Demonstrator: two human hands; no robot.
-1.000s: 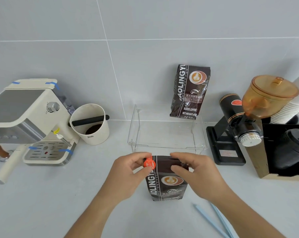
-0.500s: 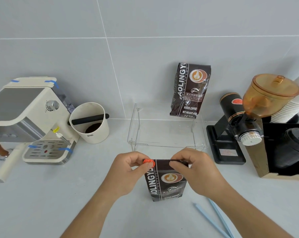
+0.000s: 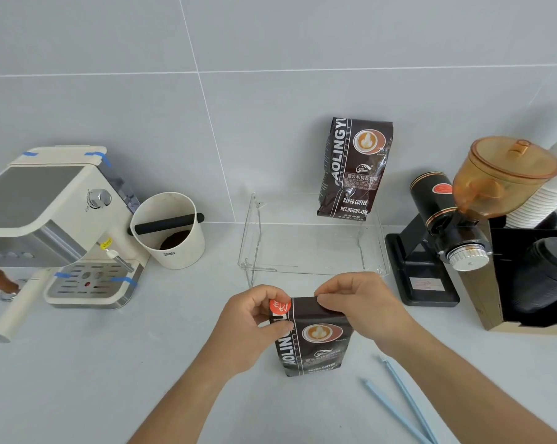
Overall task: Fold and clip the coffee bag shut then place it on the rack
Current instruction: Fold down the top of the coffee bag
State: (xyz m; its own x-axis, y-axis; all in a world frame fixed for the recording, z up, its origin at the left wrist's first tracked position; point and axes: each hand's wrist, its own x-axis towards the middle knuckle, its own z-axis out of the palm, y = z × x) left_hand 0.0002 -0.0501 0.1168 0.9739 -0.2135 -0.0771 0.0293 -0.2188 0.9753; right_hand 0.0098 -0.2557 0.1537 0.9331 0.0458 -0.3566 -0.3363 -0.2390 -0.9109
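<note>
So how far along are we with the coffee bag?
Folding is in hand: the coffee bag stands on the counter, its top folded over and pinched by the left hand and right hand. No clip is on it; the blue clip lies beside. Clipping and placing on the clear rack remain.

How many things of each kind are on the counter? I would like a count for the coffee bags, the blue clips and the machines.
Coffee bags: 2 (one on the clear rack, one on the counter, held by both hands)
Blue clips: 2
Machines: 2 (espresso machine, grinder)
Total: 6
</note>
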